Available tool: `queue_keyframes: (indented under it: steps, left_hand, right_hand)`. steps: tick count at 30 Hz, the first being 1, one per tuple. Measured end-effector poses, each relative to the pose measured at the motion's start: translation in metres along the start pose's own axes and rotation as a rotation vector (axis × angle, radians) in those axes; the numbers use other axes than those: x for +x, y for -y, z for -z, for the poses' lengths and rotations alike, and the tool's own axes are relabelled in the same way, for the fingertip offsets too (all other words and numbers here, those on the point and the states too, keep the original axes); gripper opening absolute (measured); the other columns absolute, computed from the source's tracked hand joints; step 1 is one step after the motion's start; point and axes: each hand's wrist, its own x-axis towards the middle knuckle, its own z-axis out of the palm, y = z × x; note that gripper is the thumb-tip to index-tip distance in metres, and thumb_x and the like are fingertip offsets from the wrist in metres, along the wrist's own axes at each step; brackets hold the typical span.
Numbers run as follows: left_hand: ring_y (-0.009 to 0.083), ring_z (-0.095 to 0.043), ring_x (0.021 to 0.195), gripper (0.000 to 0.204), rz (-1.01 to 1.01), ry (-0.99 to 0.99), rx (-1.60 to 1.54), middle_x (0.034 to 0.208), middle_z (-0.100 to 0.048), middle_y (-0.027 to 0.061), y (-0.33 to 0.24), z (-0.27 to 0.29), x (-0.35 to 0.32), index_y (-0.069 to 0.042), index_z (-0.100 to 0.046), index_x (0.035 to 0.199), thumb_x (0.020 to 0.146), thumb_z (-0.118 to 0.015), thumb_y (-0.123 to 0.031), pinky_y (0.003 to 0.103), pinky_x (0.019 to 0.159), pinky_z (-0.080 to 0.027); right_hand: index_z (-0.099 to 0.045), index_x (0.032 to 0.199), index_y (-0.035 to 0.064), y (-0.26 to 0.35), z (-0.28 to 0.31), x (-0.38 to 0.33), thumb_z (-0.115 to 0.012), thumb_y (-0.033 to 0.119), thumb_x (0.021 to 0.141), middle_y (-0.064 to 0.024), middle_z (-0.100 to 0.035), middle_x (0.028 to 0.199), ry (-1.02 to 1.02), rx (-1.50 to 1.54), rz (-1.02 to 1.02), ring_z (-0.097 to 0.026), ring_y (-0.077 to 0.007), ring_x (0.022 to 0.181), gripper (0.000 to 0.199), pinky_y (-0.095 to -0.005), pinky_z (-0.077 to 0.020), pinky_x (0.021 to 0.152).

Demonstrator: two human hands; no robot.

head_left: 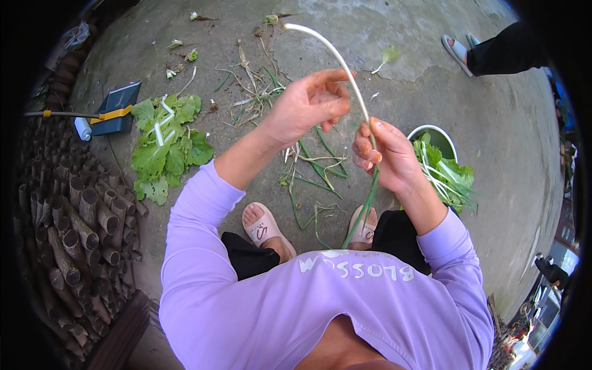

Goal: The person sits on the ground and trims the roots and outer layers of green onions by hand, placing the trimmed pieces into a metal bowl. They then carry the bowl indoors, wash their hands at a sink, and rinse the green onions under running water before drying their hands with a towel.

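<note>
A long scallion (361, 102) curves up from my right hand (391, 154), its white root end pointing to the upper left and its green leaves hanging toward my lap. The thumb and fingers of my right hand pinch it where white turns green. My left hand (311, 105) is raised beside the white stalk, fingers loosely bent and apart, with nothing gripped. Whether its fingertips touch the stalk is hard to tell. Below my hands, scallion trimmings (317, 166) lie scattered on the concrete. A bowl (441, 139) to the right holds leafy greens (435, 163) and trimmed scallions (447, 182).
Large green leaves (163, 157) lie on the ground at left, near a dark dustpan (117, 105) with a yellow strip. Stacked logs (74, 237) fill the left side. Root scraps (192, 55) dot the far ground. Another person's slippered foot (457, 52) stands at the far right.
</note>
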Motion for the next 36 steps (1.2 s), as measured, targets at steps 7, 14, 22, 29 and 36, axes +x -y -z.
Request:
queue_keyframes:
  steps: [7,14,22,29,36]
  left_hand:
    - [0.0049,-0.053,0.053,0.018,-0.017,-0.153,0.094,0.071,-0.060,0.0027,-0.005,-0.015,0.001,0.002,-0.062,0.091,0.085,-0.068,-0.013,0.018,0.042,-0.042]
    - [0.0050,-0.053,0.052,0.018,-0.078,-0.229,0.224,0.069,-0.061,0.0039,-0.008,-0.024,-0.007,0.003,-0.060,0.089,0.087,-0.066,-0.014,0.019,0.041,-0.041]
    - [0.0050,-0.053,0.049,0.021,-0.067,-0.234,0.271,0.065,-0.060,0.0032,-0.017,-0.026,-0.016,0.003,-0.061,0.083,0.092,-0.059,-0.016,0.020,0.040,-0.041]
    - [0.0015,-0.044,0.049,0.022,-0.228,-0.126,0.666,0.066,-0.055,-0.0003,-0.021,-0.017,-0.022,0.000,-0.059,0.089,0.098,-0.050,-0.018,0.018,0.042,-0.034]
    - [0.0028,-0.045,0.051,0.017,-0.154,-0.043,0.427,0.070,-0.054,0.0005,-0.025,-0.022,-0.028,0.001,-0.057,0.097,0.098,-0.048,-0.013,0.018,0.043,-0.037]
  right_hand:
    - [-0.055,0.104,-0.0005,-0.006,-0.022,0.012,-0.056,0.023,0.094,-0.0081,-0.062,0.077,-0.104,-0.438,0.157,-0.056,-0.0095,0.059,0.025,-0.0240,-0.0465,0.050]
    - [-0.059,0.093,-0.0005,-0.004,-0.028,0.011,-0.060,0.015,0.091,-0.0033,-0.060,0.069,-0.261,-0.857,0.381,-0.052,-0.0058,0.052,0.015,-0.0196,-0.0412,0.046]
    - [-0.057,0.092,-0.0008,-0.004,-0.042,0.003,-0.060,0.012,0.091,-0.0035,-0.059,0.068,-0.258,-0.757,0.386,-0.051,-0.0048,0.051,0.013,-0.0185,-0.0397,0.044]
    - [-0.055,0.094,-0.0005,0.003,-0.034,0.001,-0.057,0.013,0.092,-0.0052,-0.057,0.064,-0.131,-0.620,0.258,-0.045,-0.0063,0.044,0.014,-0.0196,-0.0376,0.040]
    - [-0.055,0.093,0.0012,0.005,-0.035,-0.004,-0.057,0.014,0.093,-0.0054,-0.057,0.064,-0.052,-0.322,0.214,-0.045,-0.0070,0.044,0.013,-0.0201,-0.0380,0.041]
